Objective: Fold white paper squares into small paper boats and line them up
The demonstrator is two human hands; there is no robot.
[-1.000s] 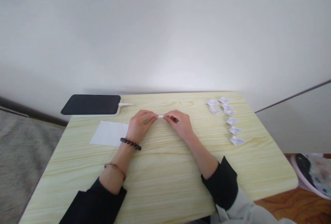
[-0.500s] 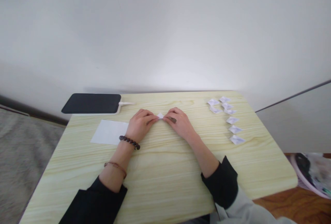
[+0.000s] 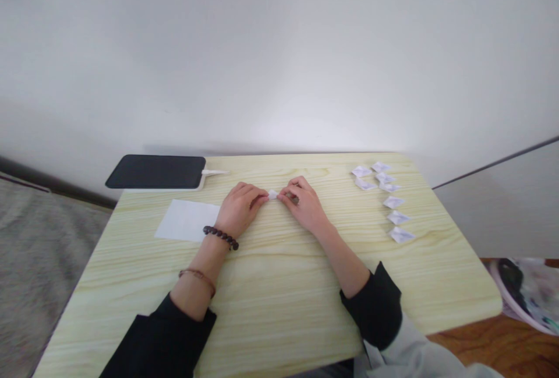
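Observation:
My left hand [image 3: 239, 210] and my right hand [image 3: 303, 206] meet at the middle of the pale wooden table [image 3: 271, 302]. Both pinch a tiny folded white paper piece [image 3: 273, 194] between their fingertips, just above the tabletop. The fingers of both hands are curled closed around it. A dark bead bracelet sits on my left wrist. A flat white paper sheet [image 3: 187, 220] lies just left of my left hand.
Several small folded white paper pieces [image 3: 386, 200] lie in a loose row at the table's right side. A black phone [image 3: 156, 172] with a white cable plugged in rests at the back left corner. A white wall stands behind the table.
The paper piece between my fingertips has gone from a thin strip to a shorter, more compact shape. Both hands drew slightly closer together and stayed at the table's middle.

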